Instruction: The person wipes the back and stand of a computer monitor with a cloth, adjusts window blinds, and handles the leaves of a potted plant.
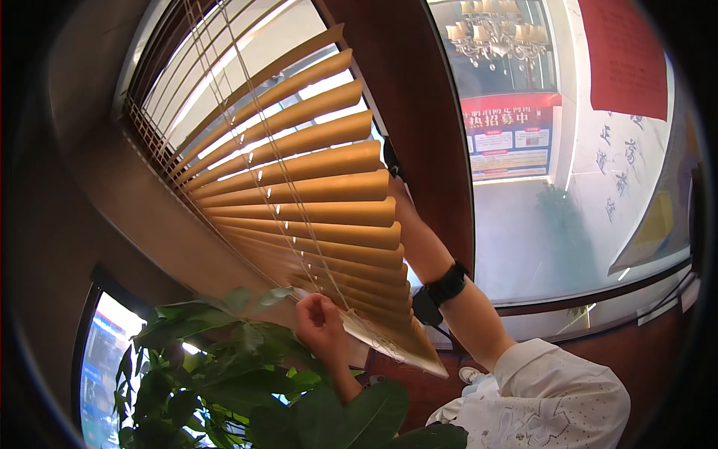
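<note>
A tan venetian blind [303, 213] hangs before me with its slats tilted and fanned out, and thin cords [289, 185] run down its front. At its lower edge is a pale bottom rail [387, 347] with cord tangled along it. My left hand [323, 322] has its fingers curled at the rail's left part; whether they pinch the rail or a cord is unclear. My right forearm [477, 320], with a black strap [447, 285] around it, reaches up along the blind's right edge. Behind the slats my right hand is hidden.
A leafy green plant [224, 365] crowds the lower left, close to my left arm. Beside the blind runs a dark wooden frame [426, 112], then a glass pane [505, 236] with a red sheet [628, 62]. A lit screen [106, 365] stands at far left.
</note>
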{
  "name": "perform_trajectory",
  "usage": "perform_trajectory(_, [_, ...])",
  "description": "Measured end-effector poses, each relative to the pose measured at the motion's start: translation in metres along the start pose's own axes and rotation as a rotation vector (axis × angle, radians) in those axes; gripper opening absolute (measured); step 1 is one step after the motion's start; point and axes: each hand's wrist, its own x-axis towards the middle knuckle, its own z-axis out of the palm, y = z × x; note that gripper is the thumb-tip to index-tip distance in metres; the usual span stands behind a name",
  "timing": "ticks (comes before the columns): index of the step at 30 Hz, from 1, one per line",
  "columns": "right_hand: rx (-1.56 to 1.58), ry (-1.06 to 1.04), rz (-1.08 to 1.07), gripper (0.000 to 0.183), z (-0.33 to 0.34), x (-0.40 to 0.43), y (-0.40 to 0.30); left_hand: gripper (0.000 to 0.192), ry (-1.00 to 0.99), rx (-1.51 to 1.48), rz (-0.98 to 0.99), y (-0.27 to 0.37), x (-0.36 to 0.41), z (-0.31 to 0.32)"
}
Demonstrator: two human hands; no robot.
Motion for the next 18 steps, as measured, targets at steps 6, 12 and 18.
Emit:
perform_trajectory(6, [0.018, 0.131, -0.087, 0.04, -0.009, 0.049, -0.001, 0.009, 0.004, -0.019, -0.1, 0.013, 0.0, 0.01])
perform_trajectory(12, [0.177, 0.167, -0.12, 0.035, -0.01, 0.047, 0.001, 0.009, 0.01, 0.012, -0.131, 0.023, -0.003, 0.004])
perform_trajectory(18, [0.038, 0.085, -0.27, 0.052, -0.02, 0.053, 0.021, 0.009, 0.011, -0.005, -0.125, 0.022, -0.003, 0.007])
